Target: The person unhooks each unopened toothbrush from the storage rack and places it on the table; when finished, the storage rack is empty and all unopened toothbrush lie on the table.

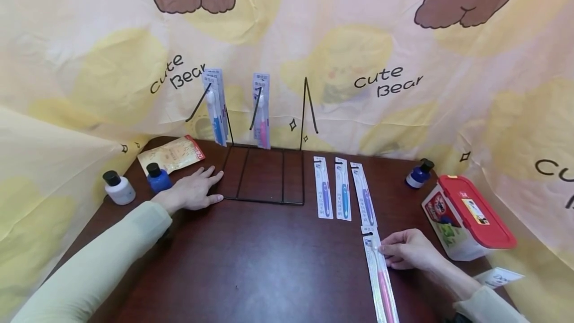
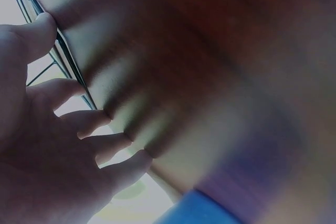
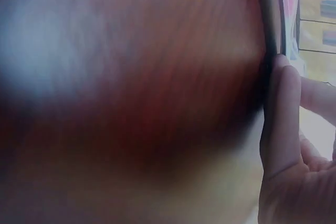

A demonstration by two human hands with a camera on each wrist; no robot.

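Near the right edge of the worktop [image 1: 269, 263], right hand [image 1: 410, 249] pinching the top of the packaged pink toothbrush [image 1: 380, 275], apparently mid pick-up, needing a lift toward the far wire rack [image 1: 264, 173]; left hand [image 1: 195, 191] flat, grip open beside it.

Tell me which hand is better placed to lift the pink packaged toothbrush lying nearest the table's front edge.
Right. The right hand already has its fingertips on the pink packaged toothbrush. The left hand lies flat on the table by the black wire rack, far across from it.
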